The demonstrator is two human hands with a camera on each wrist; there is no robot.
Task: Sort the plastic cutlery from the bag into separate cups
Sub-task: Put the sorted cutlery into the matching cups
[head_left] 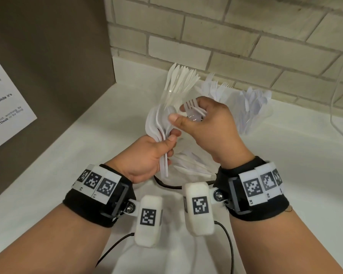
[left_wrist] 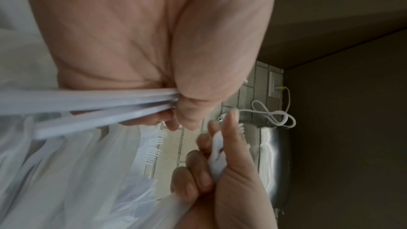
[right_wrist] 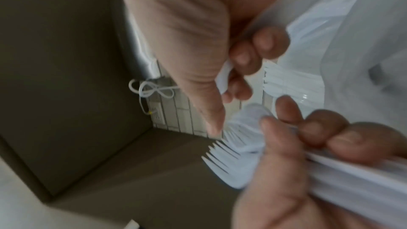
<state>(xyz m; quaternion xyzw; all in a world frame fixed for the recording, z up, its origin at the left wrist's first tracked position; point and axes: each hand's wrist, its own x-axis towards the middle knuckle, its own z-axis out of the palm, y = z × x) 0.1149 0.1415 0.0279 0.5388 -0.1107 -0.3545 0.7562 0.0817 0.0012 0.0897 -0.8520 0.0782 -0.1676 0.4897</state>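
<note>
My left hand (head_left: 167,140) grips a bundle of white plastic cutlery (head_left: 156,123) by the handles, heads up; fork tines (right_wrist: 220,159) stick out of it. My right hand (head_left: 188,117) is just above and to the right, its fingers curled round a few forks (head_left: 193,109). Three clear cups stand at the wall behind: one with knives (head_left: 179,82), one with forks (head_left: 216,89), one with spoons (head_left: 252,107). The clear plastic bag (head_left: 190,163) with more cutlery lies on the counter under my hands, partly hidden by them.
A brown panel (head_left: 57,66) with a printed notice (head_left: 4,99) closes off the left side. A brick wall (head_left: 246,36) runs behind the cups. A thin white cable (head_left: 333,107) hangs at the right. The white counter (head_left: 67,175) extends toward me.
</note>
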